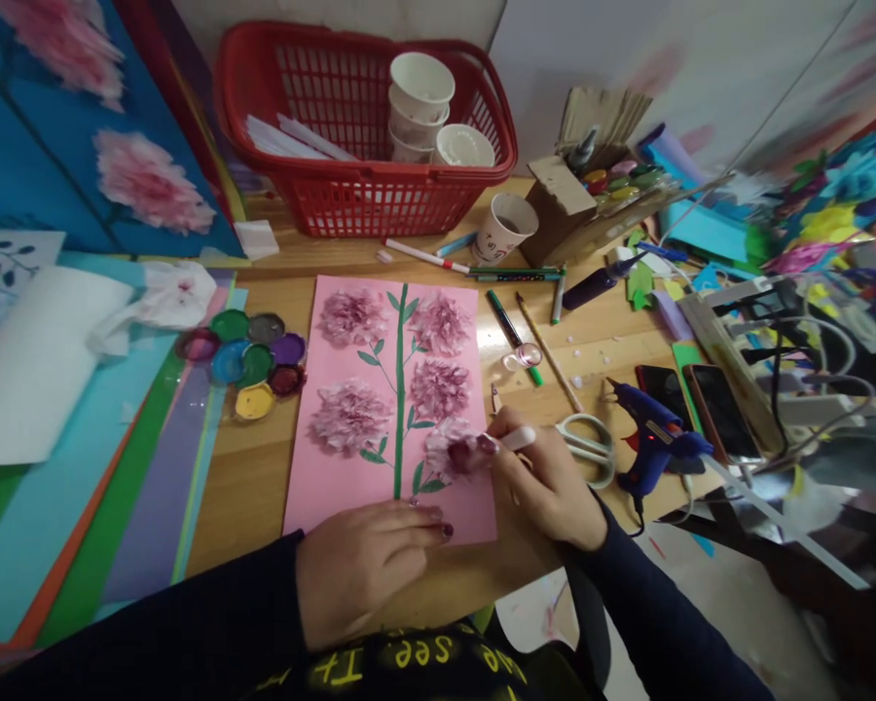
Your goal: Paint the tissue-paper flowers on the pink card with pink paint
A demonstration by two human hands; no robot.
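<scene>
A pink sheet of paper (474,508) lies on the wooden table (219,467) in front of the person, with a green stem (400,389) up its middle and five puffy flowers set on both sides. The right hand (551,477) pinches a brush (518,439) between thumb and fingers, its dark red head, partly blurred, at the lower right flower (442,440). The left hand (372,560) lies flat, palm down, across the sheet's lower edge, fingers stretched out and close together, holding nothing visible. Left of the sheet is a cluster of paint pots (255,400). To the right are a green marker (506,321), a pencil (547,349), scissors (585,451) just beside the right hand, and a blue glue gun (646,424). Behind the sheet stand a paper cup (503,234) and a red basket (380,200) holding more cups (421,83).
</scene>
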